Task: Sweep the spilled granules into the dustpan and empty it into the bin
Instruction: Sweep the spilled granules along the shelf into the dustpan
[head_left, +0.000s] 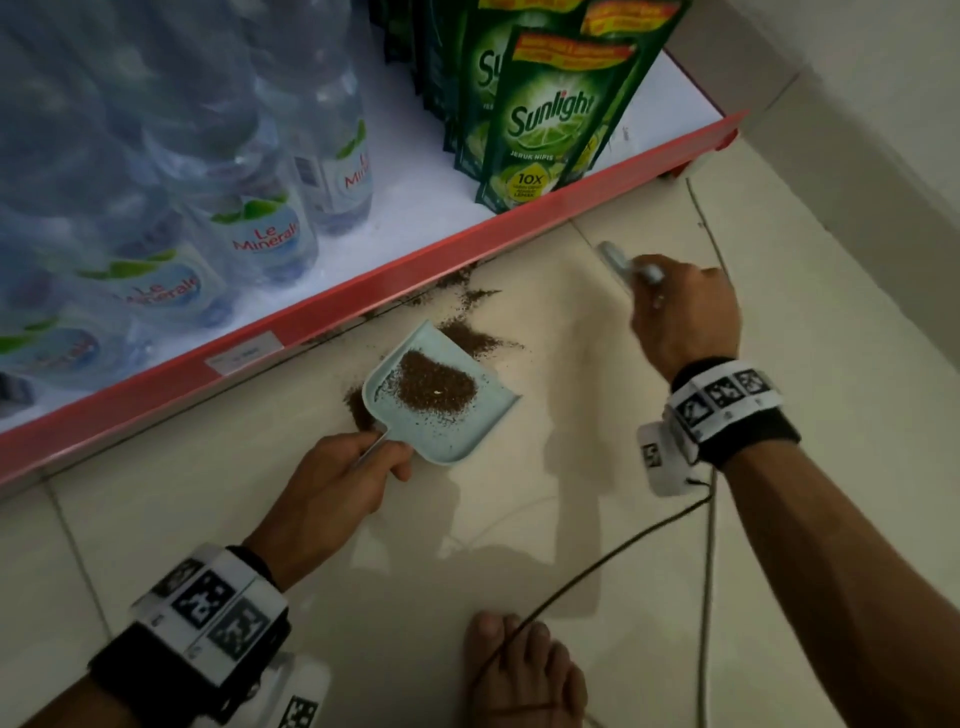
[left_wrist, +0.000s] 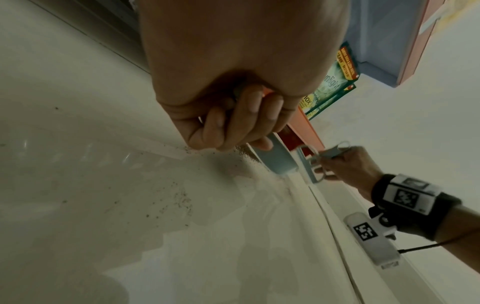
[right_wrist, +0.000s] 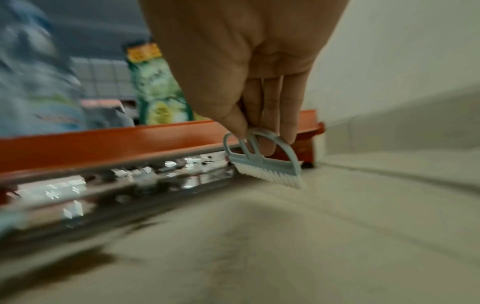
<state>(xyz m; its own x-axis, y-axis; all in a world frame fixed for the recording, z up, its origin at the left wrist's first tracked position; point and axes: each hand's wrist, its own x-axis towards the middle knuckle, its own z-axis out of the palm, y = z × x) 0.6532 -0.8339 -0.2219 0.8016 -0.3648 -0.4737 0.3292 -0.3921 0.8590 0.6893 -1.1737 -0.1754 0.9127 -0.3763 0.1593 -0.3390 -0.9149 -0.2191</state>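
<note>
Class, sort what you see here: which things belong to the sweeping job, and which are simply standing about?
Part of the job:
dustpan, gripped by the left hand
small brush, pinched by the right hand
brown granules, some in the pan, some on the floor

Just standing about:
water bottles on the shelf
green soap pouches
cable across the floor

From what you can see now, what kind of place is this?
Probably a small shop. A red-edged shelf at floor level carries rows of Le Minerale water bottles and Sunlight pouches, with a price label on its edge.
</note>
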